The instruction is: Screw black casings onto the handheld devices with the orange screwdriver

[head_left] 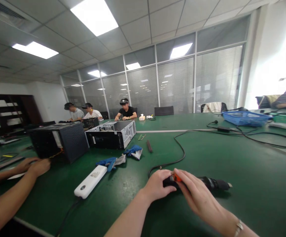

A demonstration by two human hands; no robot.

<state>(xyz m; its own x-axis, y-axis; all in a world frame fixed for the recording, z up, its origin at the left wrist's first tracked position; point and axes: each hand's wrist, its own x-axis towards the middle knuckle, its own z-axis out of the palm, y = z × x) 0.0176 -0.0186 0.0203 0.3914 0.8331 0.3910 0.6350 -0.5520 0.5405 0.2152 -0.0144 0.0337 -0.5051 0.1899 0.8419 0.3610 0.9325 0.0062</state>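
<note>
My left hand (159,187) curls around the left end of a black tool (213,183), thumb below and fingers on top. The tool lies along the green table, its narrow tip pointing right. My right hand (198,191) comes over it from the right, fingers close together and touching an orange part (177,177) between my hands. Its thumb and what lies under the palm are hidden. A black cable (179,144) runs to the table just behind my left hand; where it ends is hidden.
Left of my hands lie a white elongated device (91,181) with a cord and blue-grey work gloves (112,162). Beyond stand an open computer case (108,138) and a black case (69,141). Another person's hands (38,167) are at far left. A blue basket (246,119) sits back right.
</note>
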